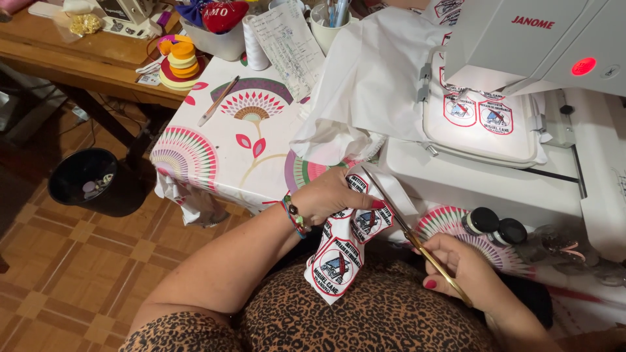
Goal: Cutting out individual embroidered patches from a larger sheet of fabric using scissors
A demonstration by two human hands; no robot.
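A white embroidery machine (521, 45) fills the far right of the table, its hoop (482, 124) stretched over white cloth with round stitched badges. Nearer than the machine, the patterned tablecloth (222, 143) hangs over the table edge, and loose white fabric (365, 85) lies heaped just left of the hoop. Below the machine, a strip of embroidered badges (342, 251) hangs toward the lap, pinched in the closed left hand (336, 195). The right hand (460, 267) is closed around gold-handled scissors (407, 225), whose blades reach up along the strip's right edge. Two black-capped bottles (495, 225) stand just in front of the machine.
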